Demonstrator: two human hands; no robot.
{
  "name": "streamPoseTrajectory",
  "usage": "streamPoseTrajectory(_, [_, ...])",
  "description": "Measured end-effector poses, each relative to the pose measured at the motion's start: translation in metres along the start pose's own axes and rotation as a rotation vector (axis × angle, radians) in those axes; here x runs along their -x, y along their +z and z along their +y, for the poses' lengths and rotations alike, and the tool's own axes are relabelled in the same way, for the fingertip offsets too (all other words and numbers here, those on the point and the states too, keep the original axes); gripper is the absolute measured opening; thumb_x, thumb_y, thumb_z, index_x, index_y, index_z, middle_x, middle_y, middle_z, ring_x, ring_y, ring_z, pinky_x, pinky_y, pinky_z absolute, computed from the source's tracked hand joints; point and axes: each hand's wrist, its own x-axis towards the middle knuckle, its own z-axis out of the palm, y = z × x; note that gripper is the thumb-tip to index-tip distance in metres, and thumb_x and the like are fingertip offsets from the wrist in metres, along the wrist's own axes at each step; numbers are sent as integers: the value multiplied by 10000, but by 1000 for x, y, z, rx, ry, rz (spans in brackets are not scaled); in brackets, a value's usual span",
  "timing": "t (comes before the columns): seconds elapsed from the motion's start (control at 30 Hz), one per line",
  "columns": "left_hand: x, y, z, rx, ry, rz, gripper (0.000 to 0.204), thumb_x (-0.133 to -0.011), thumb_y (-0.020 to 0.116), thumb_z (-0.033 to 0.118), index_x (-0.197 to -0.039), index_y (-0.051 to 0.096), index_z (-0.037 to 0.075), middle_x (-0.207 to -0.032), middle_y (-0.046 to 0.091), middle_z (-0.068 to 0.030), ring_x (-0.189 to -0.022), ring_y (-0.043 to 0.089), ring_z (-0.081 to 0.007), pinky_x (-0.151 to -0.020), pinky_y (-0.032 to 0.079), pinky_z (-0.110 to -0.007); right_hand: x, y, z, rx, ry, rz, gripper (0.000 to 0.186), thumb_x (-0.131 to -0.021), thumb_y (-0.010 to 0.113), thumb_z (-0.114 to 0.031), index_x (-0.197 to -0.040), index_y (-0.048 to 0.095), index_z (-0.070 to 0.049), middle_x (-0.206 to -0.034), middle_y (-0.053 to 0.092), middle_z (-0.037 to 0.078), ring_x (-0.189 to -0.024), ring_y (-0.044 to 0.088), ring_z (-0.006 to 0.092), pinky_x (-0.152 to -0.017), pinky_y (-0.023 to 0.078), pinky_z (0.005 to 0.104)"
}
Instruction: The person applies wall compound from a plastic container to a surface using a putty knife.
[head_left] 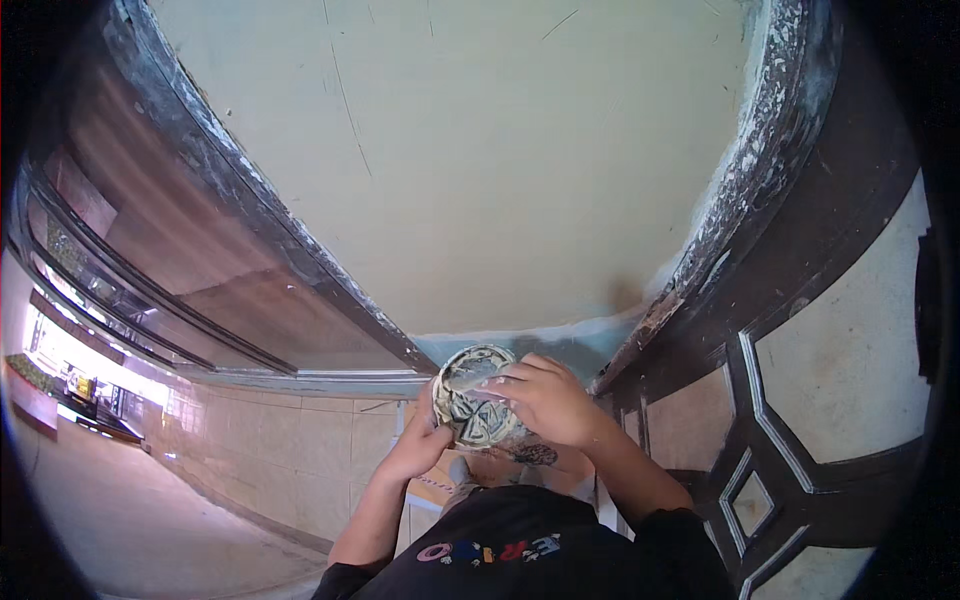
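A round tub (488,428), smeared inside with pale and greyish paste, is held in front of my body. My left hand (423,440) grips its left side, with the thumb near the rim. Over the tub's opening is my right hand (545,398), its fingers closed on a flat, pale scraper-like piece (470,381). That piece lies across the upper part of the tub; its exact kind is hard to make out. White smears show on my right fingertips.
Ahead stands a cream wall panel (500,180) with scratches, between a worn dark left frame (250,180) and a paint-spattered right frame (755,150). A dark panelled door (780,470) is at right. Cardboard (430,488) lies by my feet. Tiled wall (290,440) runs left.
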Motion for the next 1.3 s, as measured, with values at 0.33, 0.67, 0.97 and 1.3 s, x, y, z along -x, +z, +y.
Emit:
streamPoseTrajectory(0.33, [2, -8, -5, 67, -106, 131, 784, -747, 447, -55, -1483, 215, 83, -1276, 469, -73, -1059, 491, -152, -807, 478, -283, -5, 4, 0, -14, 91, -236, 269, -865, 589, -120, -1118, 670, -162, -1053, 647, 69, -1017, 584, 296, -879, 470, 398])
streamPoseTrajectory(0.67, [7, -41, -5, 585, -161, 101, 811, -774, 430, -83, -1501, 170, 164, -1426, 390, -118, -1203, 542, -269, -844, 588, -411, -5, -14, 20, -745, 362, -169, 289, -958, 556, -160, -1207, 613, -27, -1143, 672, 94, -1032, 616, 214, -927, 462, 357])
streamPoseTrajectory(0.97, [25, -86, -13, 693, -133, 104, 778, -785, 421, -66, -1490, 195, 171, -1401, 424, -152, -1130, 594, -331, -764, 611, -498, -31, 0, 21, -907, 403, 408, 326, -966, 595, -168, -1236, 579, 14, -1139, 654, 79, -1042, 595, 147, -917, 471, 317])
streamPoseTrajectory(1.3, [42, -135, -14, 744, -18, 195, 678, -817, 453, -10, -1458, 278, 125, -1335, 500, -169, -1029, 644, -352, -682, 624, -494, -125, -103, -64, -69, 117, 690, 281, -902, 629, -49, -1177, 663, -3, -925, 678, 55, -902, 601, 123, -830, 466, 269])
